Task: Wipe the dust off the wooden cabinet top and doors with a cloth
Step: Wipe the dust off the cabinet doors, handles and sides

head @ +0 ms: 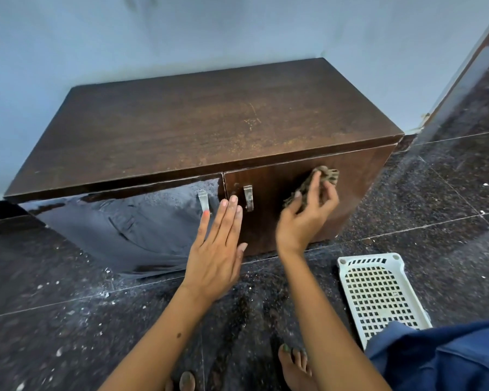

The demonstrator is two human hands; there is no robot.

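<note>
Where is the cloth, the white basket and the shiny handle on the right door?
cloth (326, 176), head view, bunched top.
white basket (378, 294), head view, grid floor.
right door handle (248, 197), head view, metal middle.

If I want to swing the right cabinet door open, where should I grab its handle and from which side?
Probably take the right door's handle at its lower, free end, coming from below and in front. It is a narrow upright metal strip near the door's inner edge, so hooking fingers behind it from underneath looks easiest. The left hand is flat and free beside it; the right hand holds the cloth.
</note>
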